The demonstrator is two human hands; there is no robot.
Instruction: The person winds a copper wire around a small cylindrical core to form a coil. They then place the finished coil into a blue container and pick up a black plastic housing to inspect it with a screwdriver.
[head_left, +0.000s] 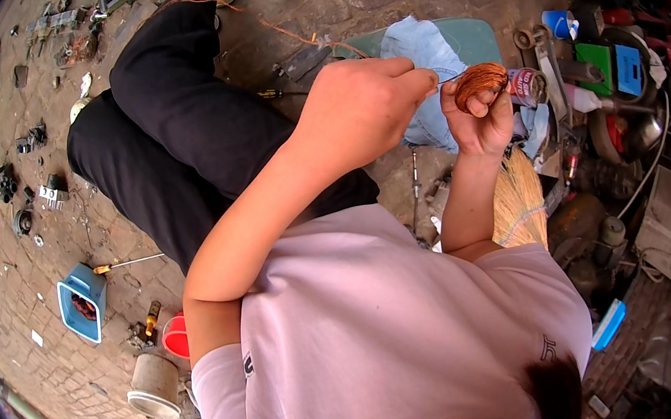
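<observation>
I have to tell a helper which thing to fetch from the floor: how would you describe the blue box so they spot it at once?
Start from the black trousers stretched across the brick floor, then look to their left side. There lies a small open blue box with dark bits inside, a yellow-handled screwdriver just beside it. It is the only blue, square-sided thing there; the nearby pot is round and grey.

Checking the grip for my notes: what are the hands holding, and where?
Right hand cups a copper wire coil from beneath; left hand pinches its wire end.
</observation>
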